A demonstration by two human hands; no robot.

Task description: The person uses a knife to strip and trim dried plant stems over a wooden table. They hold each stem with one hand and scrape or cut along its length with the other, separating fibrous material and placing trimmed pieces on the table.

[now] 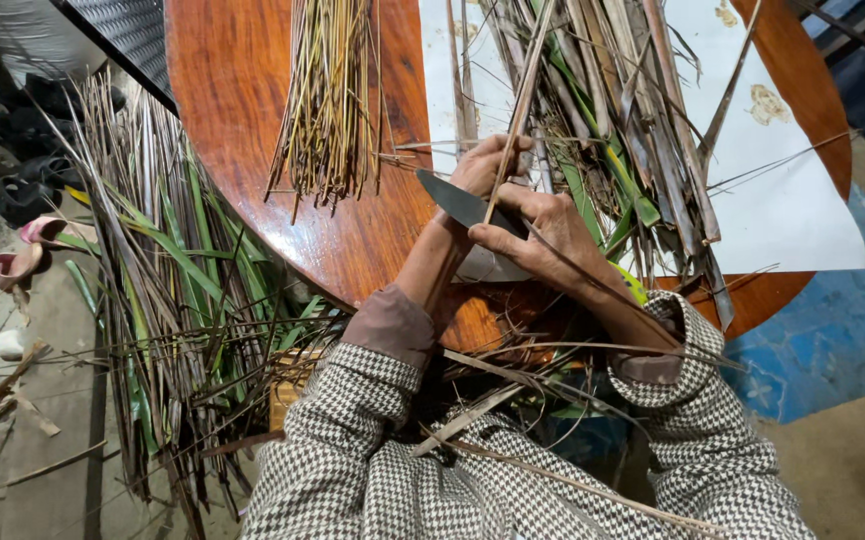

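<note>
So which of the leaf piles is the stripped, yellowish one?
The neat bundle of thin sticks on the bare wooden table, left of both hands. The heaps on the white sheet and floor still hold green blades.

The round worktop (243, 90) is reddish wood with a glossy, polished finish, partly covered by a matt white paper sheet (803, 200). The knife (463, 203) has a dull grey metal blade, and the bundle of thin strips (331, 100) looks dry, fibrous and straw-coloured. The sleeves (353, 440) are coarse woven houndstooth cloth.
</note>
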